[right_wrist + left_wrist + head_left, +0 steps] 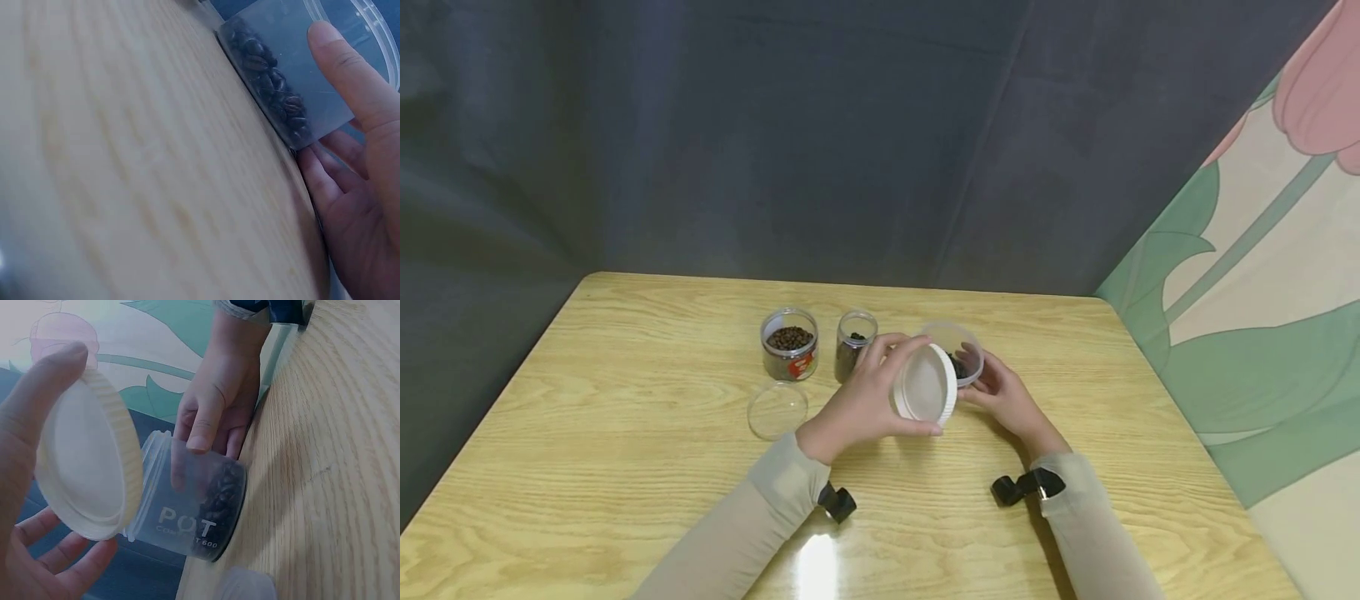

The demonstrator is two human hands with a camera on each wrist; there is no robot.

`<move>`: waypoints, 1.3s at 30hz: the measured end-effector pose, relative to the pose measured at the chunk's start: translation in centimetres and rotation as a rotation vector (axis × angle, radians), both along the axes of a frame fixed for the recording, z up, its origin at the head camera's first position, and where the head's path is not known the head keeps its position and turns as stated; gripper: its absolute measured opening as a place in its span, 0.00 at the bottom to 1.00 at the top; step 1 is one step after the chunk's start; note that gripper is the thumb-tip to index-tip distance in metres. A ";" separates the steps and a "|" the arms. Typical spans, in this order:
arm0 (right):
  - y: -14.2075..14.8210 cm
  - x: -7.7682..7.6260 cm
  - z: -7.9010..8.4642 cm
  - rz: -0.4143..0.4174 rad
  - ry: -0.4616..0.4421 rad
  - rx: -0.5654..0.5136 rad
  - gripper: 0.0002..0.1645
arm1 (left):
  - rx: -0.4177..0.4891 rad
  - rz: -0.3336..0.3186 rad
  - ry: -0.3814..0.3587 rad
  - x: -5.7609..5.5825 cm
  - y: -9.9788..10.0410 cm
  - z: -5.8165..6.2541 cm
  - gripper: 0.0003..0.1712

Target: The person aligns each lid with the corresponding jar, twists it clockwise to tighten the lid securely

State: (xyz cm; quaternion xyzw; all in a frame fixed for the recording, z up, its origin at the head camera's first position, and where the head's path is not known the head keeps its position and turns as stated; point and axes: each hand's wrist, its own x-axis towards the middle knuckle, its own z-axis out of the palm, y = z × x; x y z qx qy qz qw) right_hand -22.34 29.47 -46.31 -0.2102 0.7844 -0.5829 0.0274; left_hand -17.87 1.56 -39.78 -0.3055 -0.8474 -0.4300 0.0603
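My left hand [867, 402] grips a white screw lid [84, 456] with a ridged rim, thumb and fingers on opposite edges. The lid is tilted, its hollow inner side showing in the head view, just left of a clear plastic jar [181, 515]. Lettering reading "POT" marks that jar's side, and dark coffee beans [269, 81] cover its bottom. With thumb and fingers round the jar's side, my right hand [1011, 407] holds it upright on the table. The lid partly hides the jar in the head view.
On the wooden table [647, 467], left of my hands, stand a wide jar of brown beans [790, 340] and a narrower jar of dark beans [846, 358], both uncovered. A clear round lid [777, 412] lies before them. A dark curtain [820, 150] hangs behind.
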 end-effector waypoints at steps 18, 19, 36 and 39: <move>0.7 0.8 0.0 0.081 -0.015 -0.065 0.49 | 0.175 -0.053 -0.004 -0.4 0.2 -0.6 0.66; 0.8 0.8 -0.1 0.085 -0.013 -0.066 0.48 | 0.178 -0.054 0.002 -0.4 0.2 -0.6 0.66; 1.1 1.0 -0.6 0.101 -0.011 -0.075 0.47 | 0.354 -0.093 0.001 -0.4 0.7 -1.4 0.68; 1.0 1.0 -0.5 0.098 -0.022 -0.066 0.46 | 0.392 -0.115 -0.027 -0.6 0.8 -1.7 0.67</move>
